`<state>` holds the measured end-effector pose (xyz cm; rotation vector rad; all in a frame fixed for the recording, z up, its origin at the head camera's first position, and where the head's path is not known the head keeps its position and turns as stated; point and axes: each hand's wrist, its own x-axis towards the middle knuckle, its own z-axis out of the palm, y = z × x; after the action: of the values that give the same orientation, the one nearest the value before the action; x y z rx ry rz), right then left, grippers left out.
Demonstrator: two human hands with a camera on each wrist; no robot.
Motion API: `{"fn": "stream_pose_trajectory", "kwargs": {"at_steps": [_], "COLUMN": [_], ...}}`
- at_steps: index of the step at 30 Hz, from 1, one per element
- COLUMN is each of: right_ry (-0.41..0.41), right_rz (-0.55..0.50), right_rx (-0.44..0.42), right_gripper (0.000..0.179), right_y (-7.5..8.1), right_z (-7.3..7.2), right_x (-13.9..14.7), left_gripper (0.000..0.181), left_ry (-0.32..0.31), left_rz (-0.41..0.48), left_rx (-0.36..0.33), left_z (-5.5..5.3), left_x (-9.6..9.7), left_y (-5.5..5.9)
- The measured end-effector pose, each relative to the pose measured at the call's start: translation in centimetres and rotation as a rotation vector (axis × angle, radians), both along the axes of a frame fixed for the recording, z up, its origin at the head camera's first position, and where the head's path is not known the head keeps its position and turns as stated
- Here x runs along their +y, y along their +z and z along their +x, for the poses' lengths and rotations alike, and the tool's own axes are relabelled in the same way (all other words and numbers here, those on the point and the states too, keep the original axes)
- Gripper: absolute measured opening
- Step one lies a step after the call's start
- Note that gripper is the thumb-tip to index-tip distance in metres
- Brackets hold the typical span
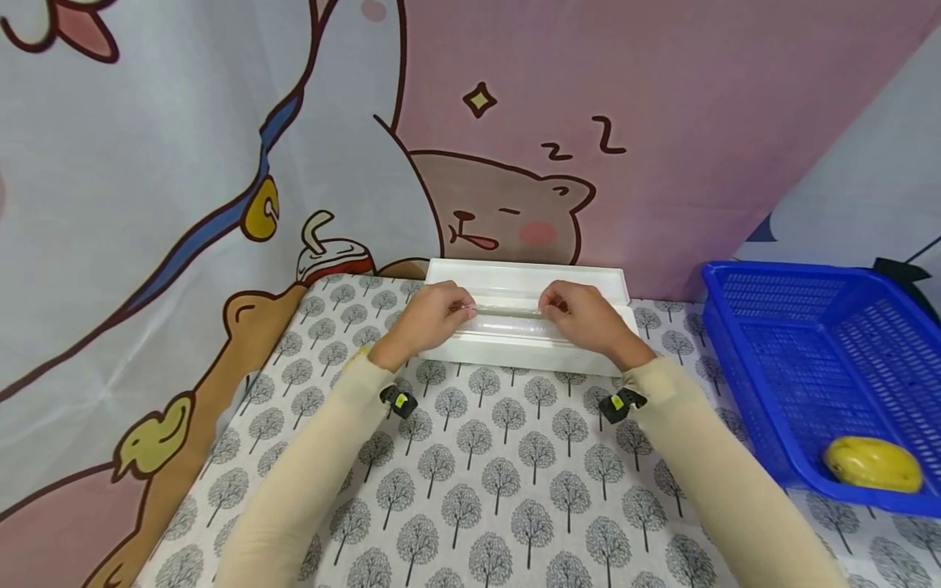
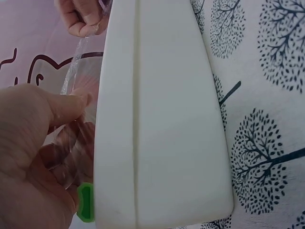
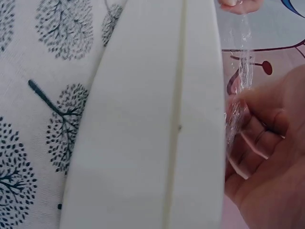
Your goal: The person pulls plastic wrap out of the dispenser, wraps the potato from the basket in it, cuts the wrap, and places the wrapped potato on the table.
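Observation:
A long white cling film dispenser box (image 1: pixel 515 355) lies on the table with its lid (image 1: pixel 525 278) raised at the back. Inside it sits a roll of clear cling film (image 1: pixel 515 327). My left hand (image 1: pixel 434 314) pinches the film's edge near the box's left end, thumb against fingers. Toward the right end, my right hand (image 1: pixel 584 314) pinches the same edge. Between the hands the film (image 2: pixel 78 62) stretches as a thin, crinkled sheet above the roll. In the left wrist view a green piece (image 2: pixel 86 202) shows at the box's side, beside my left hand.
To the right stands a blue plastic basket (image 1: pixel 794 408) with a yellow oval fruit (image 1: pixel 872 464) at its near edge. A tree-patterned cloth (image 1: pixel 470 490) covers the table. Behind the box hangs a cartoon-printed curtain (image 1: pixel 662 147). Something yellow (image 1: pixel 358 356) peeks out by the left wrist.

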<state>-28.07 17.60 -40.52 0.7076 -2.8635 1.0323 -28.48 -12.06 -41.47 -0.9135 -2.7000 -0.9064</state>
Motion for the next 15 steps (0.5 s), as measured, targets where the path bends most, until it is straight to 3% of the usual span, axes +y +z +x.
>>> {"fn": "stream_pose_trajectory", "kwargs": {"at_steps": [5, 9, 15], "right_ry": [0.018, -0.019, -0.073], "right_rz": [0.043, 0.129, 0.143], "right_rx": [0.015, 0.076, 0.124], "right_gripper": [0.02, 0.013, 0.008], "right_y": [-0.4, -0.3, -0.3], "right_z": [0.0, 0.1, 0.4], "right_x": [-0.1, 0.0, 1.1], "left_gripper": [0.013, 0.014, 0.017], "left_ry": [0.022, 0.05, 0.057], "left_rz": [0.044, 0.071, 0.108], "left_rx": [-0.011, -0.008, -0.003], "left_z": [-0.1, 0.1, 0.4], "left_x": [-0.1, -0.1, 0.0], "left_y": [-0.1, 0.1, 0.4]}}
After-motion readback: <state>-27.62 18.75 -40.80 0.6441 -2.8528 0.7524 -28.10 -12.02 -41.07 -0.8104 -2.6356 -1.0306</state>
